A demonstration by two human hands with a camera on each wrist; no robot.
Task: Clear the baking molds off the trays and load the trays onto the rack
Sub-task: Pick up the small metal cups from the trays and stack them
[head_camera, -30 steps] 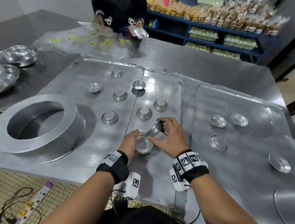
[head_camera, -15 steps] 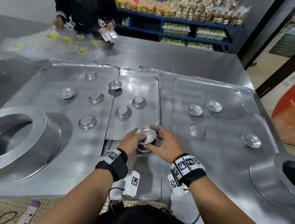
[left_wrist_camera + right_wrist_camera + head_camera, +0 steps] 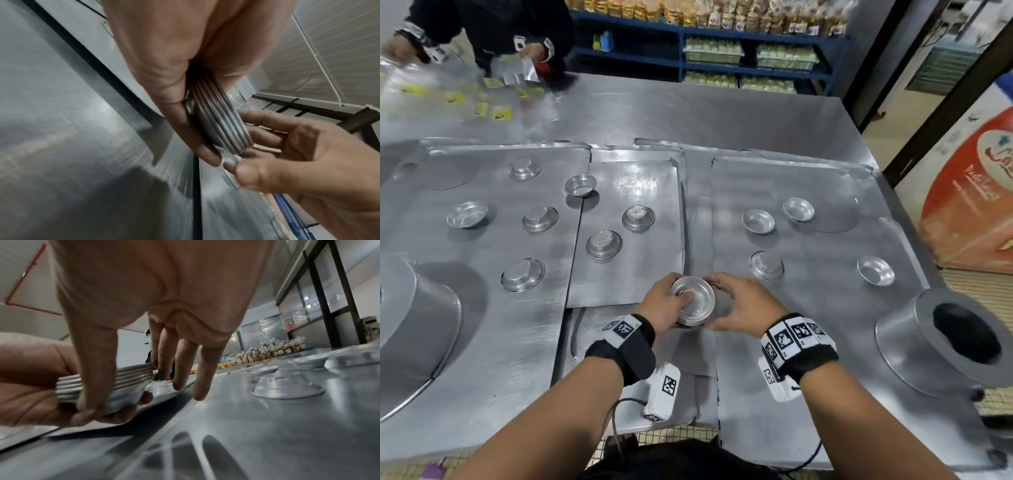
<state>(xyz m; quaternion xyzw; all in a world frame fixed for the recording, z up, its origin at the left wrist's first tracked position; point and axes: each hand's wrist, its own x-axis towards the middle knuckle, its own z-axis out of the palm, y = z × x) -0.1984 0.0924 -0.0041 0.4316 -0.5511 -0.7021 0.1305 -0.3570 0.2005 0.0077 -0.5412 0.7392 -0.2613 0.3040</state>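
Note:
My left hand (image 3: 661, 305) grips a stack of several nested metal baking molds (image 3: 693, 301) just above the near end of the small middle tray (image 3: 640, 284). The stack's rims (image 3: 222, 123) show between thumb and fingers in the left wrist view. My right hand (image 3: 739, 301) lies beside the stack on its right, fingers (image 3: 180, 366) straight and pointing down, thumb next to the stack (image 3: 131, 378). Loose molds lie on the left tray (image 3: 482, 325), such as one upside down (image 3: 523, 274), on the middle tray (image 3: 603, 244) and on the right tray (image 3: 808, 308), the nearest (image 3: 766, 265) upside down.
A large metal ring pan (image 3: 421, 325) stands on the left tray. A smaller ring pan (image 3: 941, 342) sits at the right tray's near corner. Across the table a person (image 3: 493, 31) handles plastic bags (image 3: 448, 99). Blue shelves (image 3: 722, 51) of packed goods stand behind.
My right hand has set the mold it held into the stack in my left hand and has come off the top to the stack's right side. The view has swung right.

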